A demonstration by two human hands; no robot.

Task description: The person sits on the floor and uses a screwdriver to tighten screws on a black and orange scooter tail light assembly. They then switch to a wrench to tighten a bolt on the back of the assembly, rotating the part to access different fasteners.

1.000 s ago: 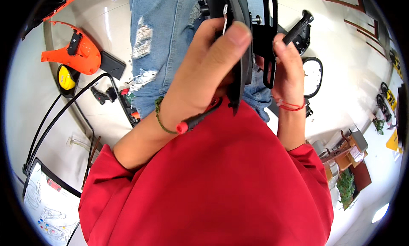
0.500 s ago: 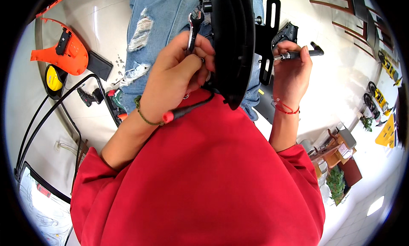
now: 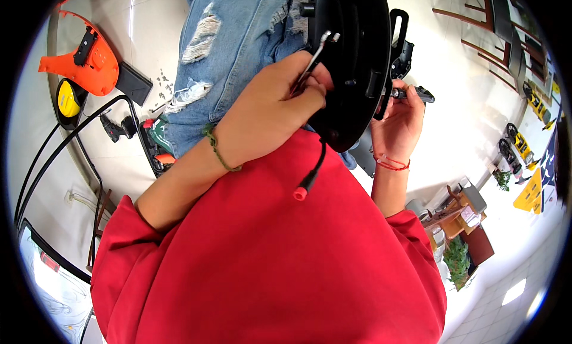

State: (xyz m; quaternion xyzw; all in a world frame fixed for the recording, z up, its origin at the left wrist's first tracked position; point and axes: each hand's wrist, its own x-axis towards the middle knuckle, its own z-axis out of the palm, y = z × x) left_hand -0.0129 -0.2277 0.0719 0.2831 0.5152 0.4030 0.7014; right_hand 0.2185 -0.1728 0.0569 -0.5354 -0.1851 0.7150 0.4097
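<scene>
My left hand (image 3: pixel 265 114) is closed round a chrome open-ended wrench (image 3: pixel 314 57), whose jaw points up. Its fingertips reach the near side of a large curved black fender-like part (image 3: pixel 372 52) that stands over my lap. Beyond that part, my right hand (image 3: pixel 398 126) grips a ratchet-style driver (image 3: pixel 422 94) with a black handle. The driver's tip is hidden at a black slotted bracket (image 3: pixel 400 25) on the part's far side. From the part's lower end hangs a black cable with a red-ended connector (image 3: pixel 301 192), lying against my red shirt.
On the floor at left lie an orange shell (image 3: pixel 98 58), a black box (image 3: pixel 134 83), a yellow-and-black piece (image 3: pixel 68 104), a power drill (image 3: pixel 117 126) and scattered small hardware (image 3: pixel 164 85). Black tubing (image 3: pixel 59 147) stands nearer. Wooden furniture (image 3: pixel 465 216) is at right.
The black part has turned and shifted right, showing more of its inner face. My left hand and wrench moved right; the driver came up to the bracket. The cable swung right, off my left wrist.
</scene>
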